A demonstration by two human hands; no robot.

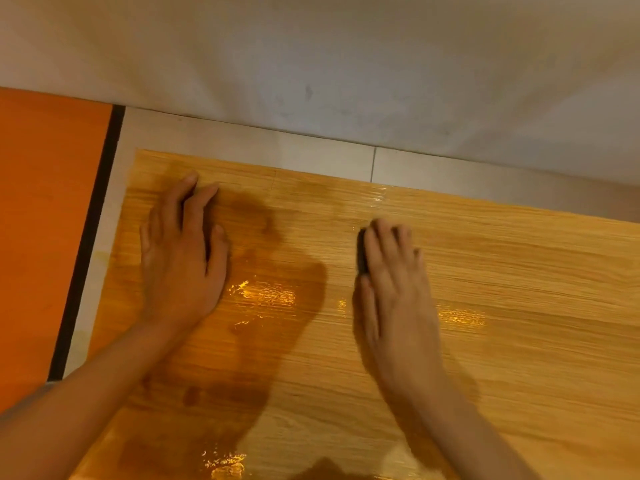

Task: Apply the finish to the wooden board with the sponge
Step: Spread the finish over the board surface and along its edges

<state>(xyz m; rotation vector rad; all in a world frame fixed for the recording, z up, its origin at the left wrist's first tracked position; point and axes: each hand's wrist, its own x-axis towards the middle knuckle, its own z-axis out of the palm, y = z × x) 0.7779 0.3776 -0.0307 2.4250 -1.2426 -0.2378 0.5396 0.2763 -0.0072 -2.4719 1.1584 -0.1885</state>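
On tiled floor, wooden board [502, 306] glistens wet

The wooden board [502, 306] is light oak-coloured with grain running across the frame; it fills the lower and middle picture, lying flat and slightly skewed. Wet glossy patches shine near its centre and bottom edge, and its left part looks darker. The sponge [362, 251], dark and mostly hidden, shows as a sliver right of centre, lying on the board.
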